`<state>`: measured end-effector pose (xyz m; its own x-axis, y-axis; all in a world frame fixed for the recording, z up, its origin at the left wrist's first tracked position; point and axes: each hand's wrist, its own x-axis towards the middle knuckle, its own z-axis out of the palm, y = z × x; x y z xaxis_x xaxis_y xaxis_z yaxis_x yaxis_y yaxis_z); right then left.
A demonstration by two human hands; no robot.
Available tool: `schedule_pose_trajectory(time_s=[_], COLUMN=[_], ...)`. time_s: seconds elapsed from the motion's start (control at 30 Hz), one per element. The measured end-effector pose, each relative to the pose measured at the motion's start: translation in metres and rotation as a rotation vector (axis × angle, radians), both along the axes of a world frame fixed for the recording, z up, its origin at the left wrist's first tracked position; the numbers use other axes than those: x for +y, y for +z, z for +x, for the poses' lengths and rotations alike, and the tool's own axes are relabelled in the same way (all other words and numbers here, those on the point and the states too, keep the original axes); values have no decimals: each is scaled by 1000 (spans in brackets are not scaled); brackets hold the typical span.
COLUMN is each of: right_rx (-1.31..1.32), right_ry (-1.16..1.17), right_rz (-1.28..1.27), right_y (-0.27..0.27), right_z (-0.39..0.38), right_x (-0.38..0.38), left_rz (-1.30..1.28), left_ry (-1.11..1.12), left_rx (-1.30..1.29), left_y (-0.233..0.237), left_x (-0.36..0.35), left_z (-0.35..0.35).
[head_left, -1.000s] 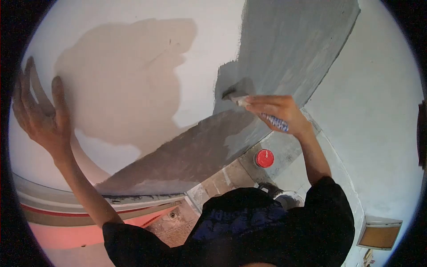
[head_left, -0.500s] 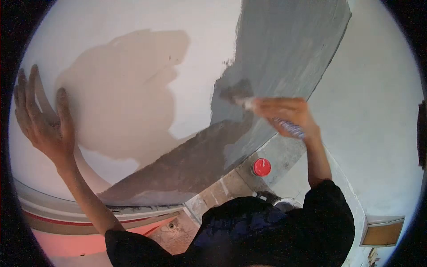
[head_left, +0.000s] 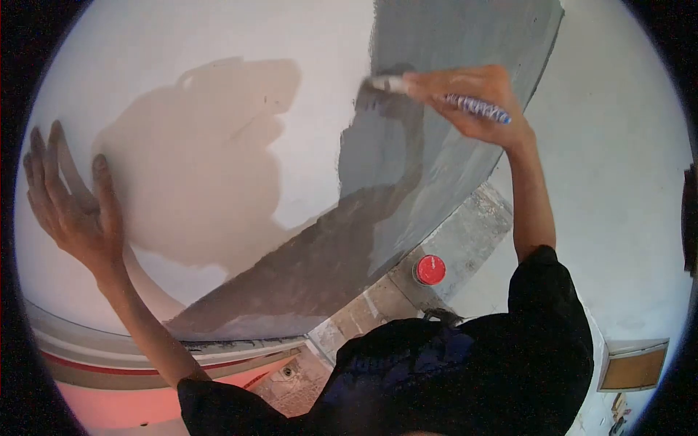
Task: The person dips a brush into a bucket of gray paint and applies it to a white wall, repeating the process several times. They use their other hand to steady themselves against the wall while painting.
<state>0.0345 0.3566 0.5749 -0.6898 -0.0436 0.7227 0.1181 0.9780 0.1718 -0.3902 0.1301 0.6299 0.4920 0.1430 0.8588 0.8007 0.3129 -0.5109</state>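
My right hand [head_left: 472,98] is closed around a paintbrush [head_left: 392,84] with a patterned handle. The brush tip meets the ragged border between the grey paint [head_left: 451,43] and the white part of the wall [head_left: 320,160]. My left hand [head_left: 76,211] lies with spread fingers against the white wall at the far left and holds nothing. Shadows of my head and arm fall over both the white and the grey areas.
Below the wall, a container with a red lid [head_left: 431,269] stands on the tiled floor [head_left: 476,218]. A plain pale wall [head_left: 618,218] rises on the right. At lower left runs a red-striped ledge [head_left: 109,367], and a brown framed panel [head_left: 634,366] sits at lower right.
My right hand has moved the paintbrush up along the border of the grey paint. The left hand stays in place on the wall.
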Motion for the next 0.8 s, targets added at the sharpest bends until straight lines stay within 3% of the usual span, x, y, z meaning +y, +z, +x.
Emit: schedule_pose_trajectory(time_s=[0.1,0.2,0.37,0.47,0.67,0.77,0.8], right_rx=[115,100,-108,-156,32,76,46], right_ry=[-143,-72,84,72,-7,-219,-164], right_rz=[119,43,-350,-301,65,-34,-4], right_y=[12,-18,-72,-52,24,8,-6], right_z=[9,17,-1,3,14,24,23], right_x=[-16,-29,-20,-2,7,-22,-30], left_rz=[-3,1,1,20,18,31,28], left_ry=[6,-7,12,110,111,152,143], left_rx=[-17,-16,-31,-19,-2,-3,-11], left_y=[-1,-1,-1,-3,-3,-3,-3], left_x=[-1,0,-2,-3,-3,-3,-3], left_z=[3,2,8,10,11,10,8])
